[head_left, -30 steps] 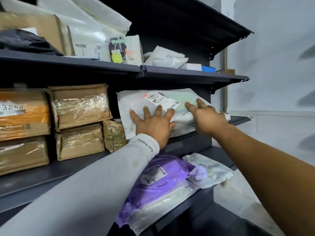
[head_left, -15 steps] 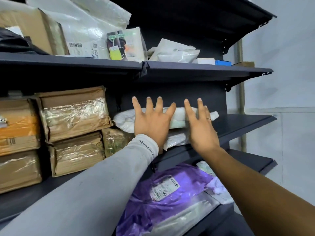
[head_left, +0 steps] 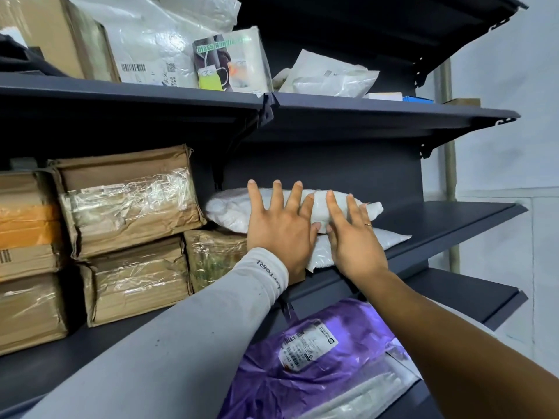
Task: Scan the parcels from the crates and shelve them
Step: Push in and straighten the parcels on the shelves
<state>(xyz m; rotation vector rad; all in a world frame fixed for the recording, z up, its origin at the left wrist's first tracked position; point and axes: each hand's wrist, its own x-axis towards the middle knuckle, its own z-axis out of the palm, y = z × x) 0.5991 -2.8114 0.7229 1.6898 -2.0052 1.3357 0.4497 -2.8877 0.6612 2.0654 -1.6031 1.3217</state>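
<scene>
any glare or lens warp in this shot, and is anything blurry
Head view: glare streaks the clear tape on the brown cardboard boxes and the glossy purple plastic mailer; wide-angle warp bows the dark metal shelves; hands and white padded parcel are sharp.

**Parcel storeroom / courier sorting depot**

Setting: stock room with dark grey metal shelving [head_left: 393,116] on bracketed uprights, several tiers, against a plain pale wall [head_left: 514,146].
Holdings, upper tier: white poly mailers [head_left: 329,78] with barcode labels, a cardboard box [head_left: 60,34].
Holdings, middle tier: stacked brown boxes [head_left: 127,201] wrapped in clear tape, one with orange tape [head_left: 27,222], and white soft parcels [head_left: 230,210].
Holdings, lower tier: purple mailer [head_left: 332,373] bearing a printed shipping label [head_left: 308,344].
</scene>
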